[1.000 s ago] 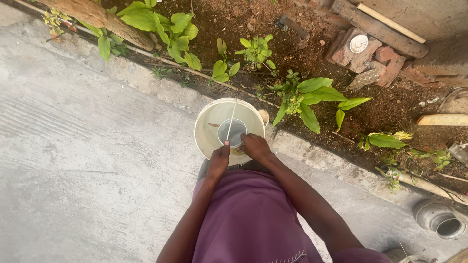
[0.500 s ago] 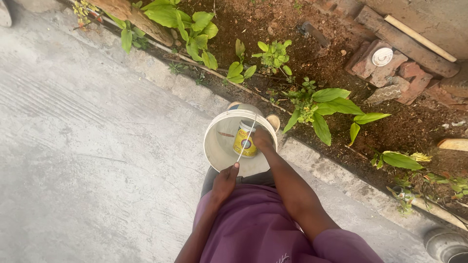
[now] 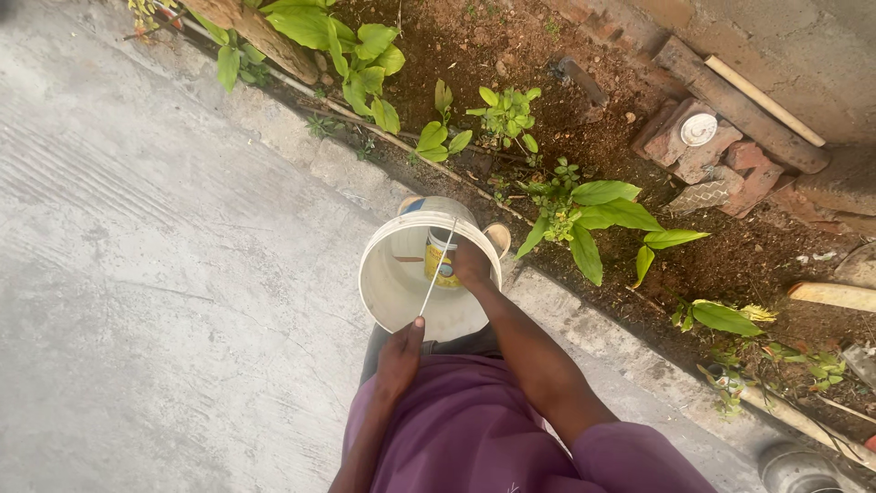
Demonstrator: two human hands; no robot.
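A concrete floor (image 3: pixel 155 274) fills the left of the view, edged by a soil bed (image 3: pixel 547 119) with leafy plants (image 3: pixel 602 215) and bricks (image 3: pixel 703 151) at the far side. A person in a purple shirt (image 3: pixel 456 429) stands at the edge of the concrete. A white bucket (image 3: pixel 388 292) hangs in front of the body, just above the curb, its mouth facing up. Its thin wire handle (image 3: pixel 436 272) runs from the far rim down to the left hand (image 3: pixel 400 358), whose fingers are closed around the wire's near end. The right hand (image 3: pixel 472 265) reaches inside the bucket, fingers curled round the side of a yellow-labelled jar (image 3: pixel 438 260). The jar stands against the far wall of the bucket, partly hidden behind the hand and the wire.
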